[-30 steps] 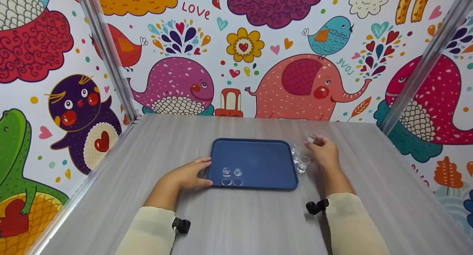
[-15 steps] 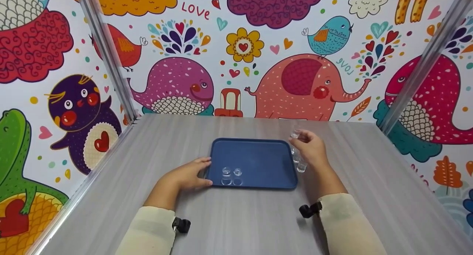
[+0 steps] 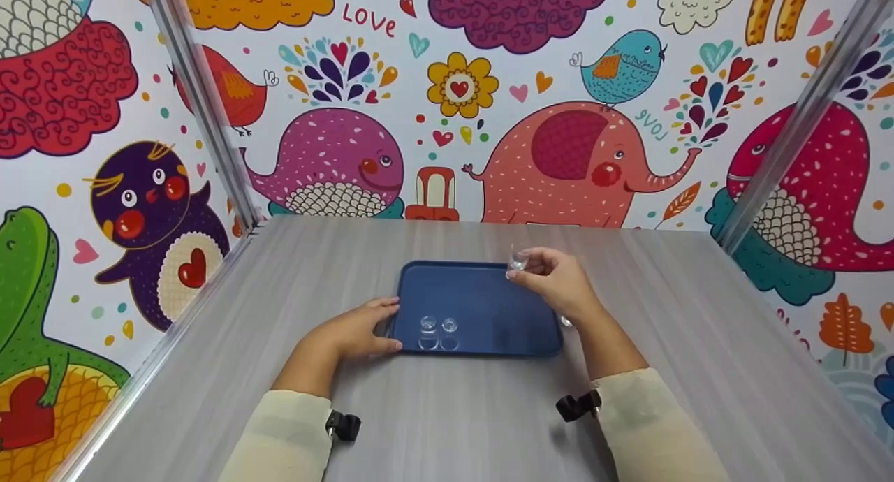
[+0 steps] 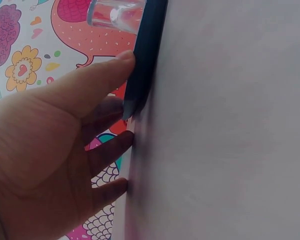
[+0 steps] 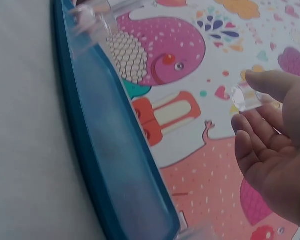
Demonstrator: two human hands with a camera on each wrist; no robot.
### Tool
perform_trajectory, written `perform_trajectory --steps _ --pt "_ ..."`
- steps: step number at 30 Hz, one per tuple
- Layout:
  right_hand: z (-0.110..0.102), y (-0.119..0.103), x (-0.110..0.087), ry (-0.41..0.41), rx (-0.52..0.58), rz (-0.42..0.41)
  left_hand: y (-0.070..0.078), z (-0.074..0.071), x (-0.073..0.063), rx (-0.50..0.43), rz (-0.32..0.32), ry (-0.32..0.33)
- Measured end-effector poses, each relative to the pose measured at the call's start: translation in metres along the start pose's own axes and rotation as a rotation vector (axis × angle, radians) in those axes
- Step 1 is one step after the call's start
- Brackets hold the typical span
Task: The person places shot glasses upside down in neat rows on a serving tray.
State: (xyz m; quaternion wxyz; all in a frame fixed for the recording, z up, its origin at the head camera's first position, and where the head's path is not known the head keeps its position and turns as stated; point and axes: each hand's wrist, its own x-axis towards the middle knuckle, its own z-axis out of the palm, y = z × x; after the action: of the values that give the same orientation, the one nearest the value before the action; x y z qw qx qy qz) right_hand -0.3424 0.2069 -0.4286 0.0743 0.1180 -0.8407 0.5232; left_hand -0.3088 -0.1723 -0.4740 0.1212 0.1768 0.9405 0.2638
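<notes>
Soft, even light fills the space here, with a faint shadow on the surface [image 3: 447, 419] beside the right sleeve [image 3: 653, 422]. The head view looks fairly crisp; the left wrist's is dimmer, the right wrist's hazy, its tray [image 5: 81, 135] soft and upper glasses [image 5: 92, 22] blurred.

tray [image 3: 482, 293]: blue | glass [image 3: 517, 261]: clear | table [image 3: 447, 419]: grey, streaked | sleeves [image 3: 279, 440]: cream

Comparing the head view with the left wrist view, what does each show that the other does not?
Only the head view shows the right hand, holding a clear cup, and the printed penguin. Only the left wrist view shows the palm of the left hand. Both show that hand at the edge of the blue tray, another clear cup on it, and the patterned wall.
</notes>
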Motion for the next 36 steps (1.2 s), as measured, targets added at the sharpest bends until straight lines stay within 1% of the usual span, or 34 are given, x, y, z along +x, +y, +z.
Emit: perform_trajectory --steps 6,13,18,21,28,36 --pt "0.010 -0.015 -0.007 -0.098 0.010 -0.013 0.000 0.000 -0.001 0.003 -0.003 0.000" --pt "0.020 -0.028 -0.013 -0.179 0.046 -0.050 0.000 0.001 0.000 0.013 0.001 0.000" --pt "0.027 -0.031 -0.015 -0.207 0.103 -0.067 0.001 0.000 0.000 0.011 0.001 0.001" --pt "0.030 -0.031 -0.016 -0.218 0.114 -0.073 0.001 0.000 0.000 0.008 0.007 0.003" --pt "0.036 -0.029 -0.018 -0.246 0.052 -0.096 0.001 -0.001 -0.001 0.002 0.012 0.006" --pt "0.039 -0.025 -0.018 -0.269 0.018 -0.075 0.000 0.000 0.000 0.008 0.011 0.007"
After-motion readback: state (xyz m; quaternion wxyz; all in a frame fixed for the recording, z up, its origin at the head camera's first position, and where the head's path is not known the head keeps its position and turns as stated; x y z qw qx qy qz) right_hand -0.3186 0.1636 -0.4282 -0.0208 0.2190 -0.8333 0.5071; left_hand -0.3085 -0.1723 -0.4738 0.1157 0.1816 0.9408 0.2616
